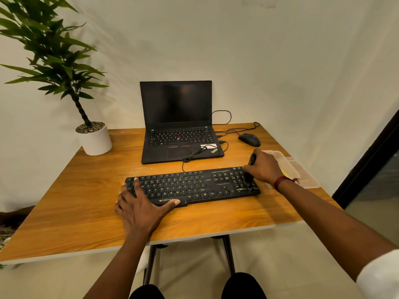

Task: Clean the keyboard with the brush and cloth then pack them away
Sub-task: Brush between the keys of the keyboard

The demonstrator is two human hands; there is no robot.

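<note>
A black keyboard (194,186) lies across the middle of the wooden table (86,216). My left hand (140,206) rests flat on its left end, fingers spread, thumb along the front edge. My right hand (264,167) is closed around a black brush (248,180), whose bristle end touches the number pad at the keyboard's right end. Behind that hand sits a clear plastic container (291,167) with something yellow (286,174) inside, probably the cloth; most of it is hidden.
An open black laptop (177,126) stands behind the keyboard with cables trailing over it. A black mouse (249,139) lies to its right. A potted plant (95,139) occupies the far left corner. The container's lid (306,180) lies by the right edge.
</note>
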